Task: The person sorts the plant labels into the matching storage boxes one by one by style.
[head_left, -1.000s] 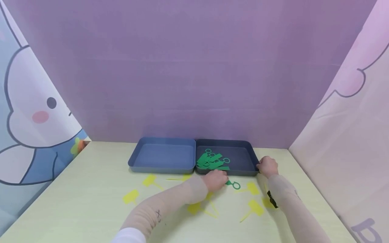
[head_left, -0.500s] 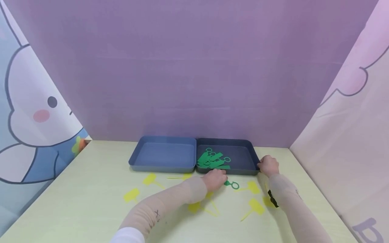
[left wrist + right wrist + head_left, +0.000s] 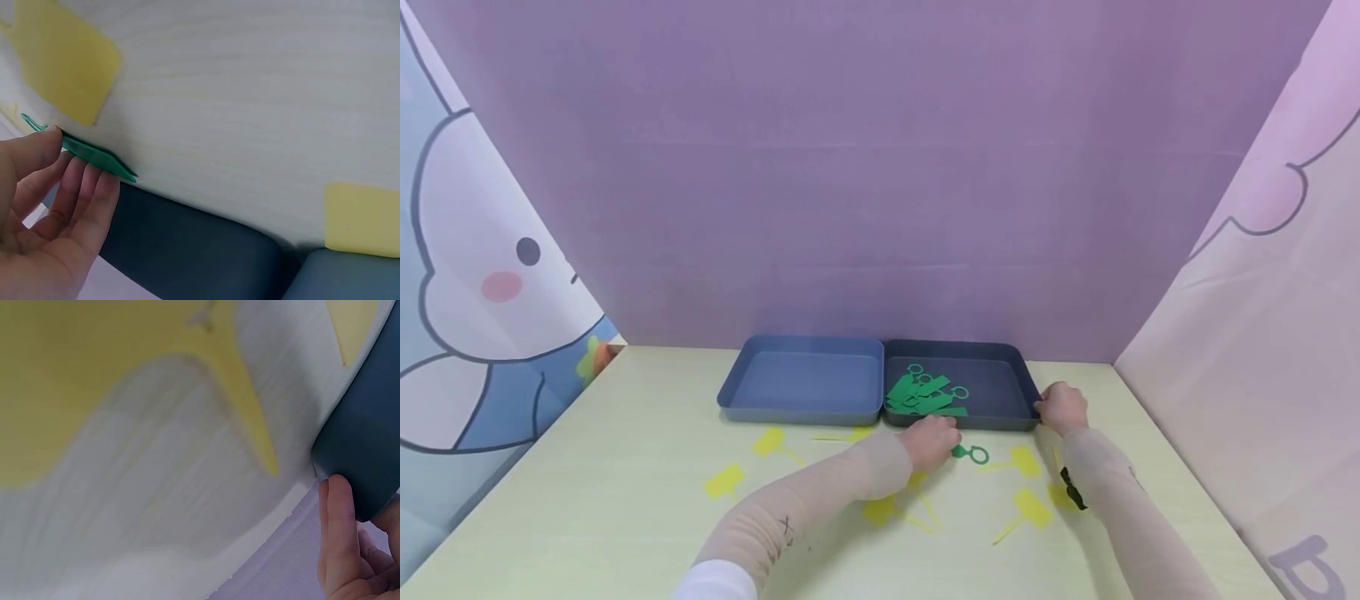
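My left hand [image 3: 932, 442] is just in front of the dark tray [image 3: 992, 423]. In the left wrist view its thumb and fingers pinch a flat green tag [image 3: 94, 156], beside the tray's wall; the ring end [image 3: 978, 455] shows past the fingers in the head view. My right hand [image 3: 1063, 407] holds the near right corner of the dark tray, with fingers along its outer wall [image 3: 359, 456] in the right wrist view. Several green ring-ended tags [image 3: 925, 396] lie heaped in the tray's left part.
A blue tray [image 3: 808, 418] stands against the dark tray's left side. Several yellow flag-shaped tags with thin tails [image 3: 1032, 508] lie scattered on the pale table [image 3: 625, 467]. A purple panel [image 3: 880, 183] rises behind the trays.
Both hands keep their places, with the green tag still in the left fingers and the right hand at the tray corner. Only a slight shift of the view shows.
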The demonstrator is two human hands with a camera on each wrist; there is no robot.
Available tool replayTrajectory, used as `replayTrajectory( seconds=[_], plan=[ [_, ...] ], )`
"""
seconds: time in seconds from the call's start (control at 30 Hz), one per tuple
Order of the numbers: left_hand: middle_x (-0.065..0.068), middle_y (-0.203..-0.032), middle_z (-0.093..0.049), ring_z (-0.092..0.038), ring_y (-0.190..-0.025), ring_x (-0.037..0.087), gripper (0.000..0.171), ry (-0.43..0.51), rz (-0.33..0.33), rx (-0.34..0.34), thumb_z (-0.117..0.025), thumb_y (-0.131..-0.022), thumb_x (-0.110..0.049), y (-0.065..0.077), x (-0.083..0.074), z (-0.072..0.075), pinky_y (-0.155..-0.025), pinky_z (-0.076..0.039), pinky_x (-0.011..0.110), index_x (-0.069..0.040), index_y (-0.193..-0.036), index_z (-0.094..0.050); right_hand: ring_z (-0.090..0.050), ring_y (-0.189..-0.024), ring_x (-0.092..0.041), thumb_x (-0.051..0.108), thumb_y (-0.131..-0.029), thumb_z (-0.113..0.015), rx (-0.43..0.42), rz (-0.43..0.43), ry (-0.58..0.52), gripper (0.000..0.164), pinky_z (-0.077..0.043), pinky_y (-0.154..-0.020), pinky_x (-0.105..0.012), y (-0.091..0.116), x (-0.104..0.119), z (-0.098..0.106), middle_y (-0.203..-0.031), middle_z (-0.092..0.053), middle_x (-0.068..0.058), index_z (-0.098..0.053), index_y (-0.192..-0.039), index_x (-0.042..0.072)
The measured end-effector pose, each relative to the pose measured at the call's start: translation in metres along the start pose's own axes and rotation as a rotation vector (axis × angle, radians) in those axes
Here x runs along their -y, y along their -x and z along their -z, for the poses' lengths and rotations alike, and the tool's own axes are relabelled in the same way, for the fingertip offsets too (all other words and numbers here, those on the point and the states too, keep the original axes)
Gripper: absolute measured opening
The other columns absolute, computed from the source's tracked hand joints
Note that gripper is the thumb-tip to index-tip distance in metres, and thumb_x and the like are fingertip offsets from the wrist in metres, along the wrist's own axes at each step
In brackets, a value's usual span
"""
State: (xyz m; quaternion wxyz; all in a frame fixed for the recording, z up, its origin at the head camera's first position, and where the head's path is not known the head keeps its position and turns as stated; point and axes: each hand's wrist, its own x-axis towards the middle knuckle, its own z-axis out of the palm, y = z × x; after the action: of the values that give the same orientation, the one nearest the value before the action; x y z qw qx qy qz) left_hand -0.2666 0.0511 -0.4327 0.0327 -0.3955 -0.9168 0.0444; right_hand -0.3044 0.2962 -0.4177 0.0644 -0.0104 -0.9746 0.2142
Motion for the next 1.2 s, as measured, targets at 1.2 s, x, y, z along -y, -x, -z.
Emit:
replayTrajectory(
  seconds=[1.2],
  plan=[
    [-0.001,-0.092,-0.062,-0.058,-0.084,0.01,0.018,0.171,0.025,-0.13,-0.062,-0.086,-0.012,0.011,0.009,0.043,-0.072,-0.047,0.018,-0.012,-0.101,-0.07,-0.049,-0.05,-0.018,0.01,-0.083,-0.059,0.004,-0.005,-0.013,0.042,-0.042,-0.069,-0.045,-0.005,-0.005,-0.003,-0.043,-0.053,0.002,-0.044,-0.044,0.013]
  ],
)
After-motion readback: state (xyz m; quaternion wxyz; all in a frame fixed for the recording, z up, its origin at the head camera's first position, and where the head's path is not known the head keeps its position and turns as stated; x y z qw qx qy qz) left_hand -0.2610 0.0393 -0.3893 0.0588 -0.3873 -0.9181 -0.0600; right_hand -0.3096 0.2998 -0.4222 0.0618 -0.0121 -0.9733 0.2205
